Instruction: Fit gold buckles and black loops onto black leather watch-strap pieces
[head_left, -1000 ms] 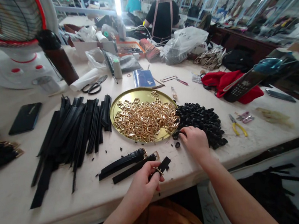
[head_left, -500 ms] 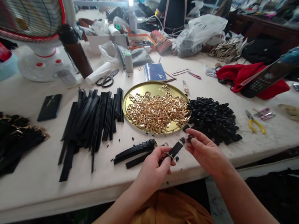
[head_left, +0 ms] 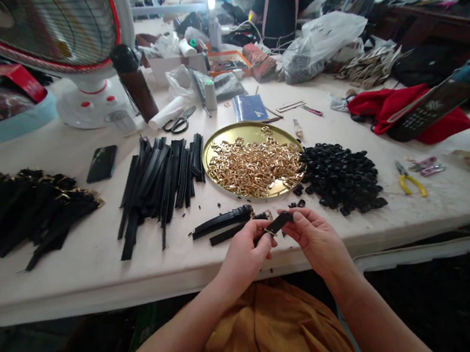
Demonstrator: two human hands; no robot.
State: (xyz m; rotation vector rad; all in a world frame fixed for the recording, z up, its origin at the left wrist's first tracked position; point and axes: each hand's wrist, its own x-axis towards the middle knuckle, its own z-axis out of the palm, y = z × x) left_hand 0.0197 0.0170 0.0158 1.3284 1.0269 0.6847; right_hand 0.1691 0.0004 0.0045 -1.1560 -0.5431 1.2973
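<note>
Between both hands is a short black strap [head_left: 280,223] with a gold buckle [head_left: 270,231] on it. My left hand [head_left: 244,251] pinches it at the buckle end. My right hand [head_left: 319,240] has thumb and fingers closed at the strap's other end, on a small black loop [head_left: 288,215]; whether the loop encircles the strap is unclear. Just beyond my left hand lie black straps with buckles [head_left: 219,222]. A gold round tray [head_left: 246,130] holds a heap of gold buckles [head_left: 255,167]. Right of it is a pile of black loops [head_left: 343,177].
Plain black straps [head_left: 159,175] lie left of the tray, buckled straps [head_left: 32,206] farther left. A phone [head_left: 102,163], scissors [head_left: 180,123], yellow-handled pliers [head_left: 411,182], a bottle [head_left: 135,85] and a fan [head_left: 82,99] also stand or lie on the table [head_left: 101,284].
My right hand has moved in to the strap's free end, bringing the small black loop against it. The whole view has shifted slightly, with table items appearing farther right.
</note>
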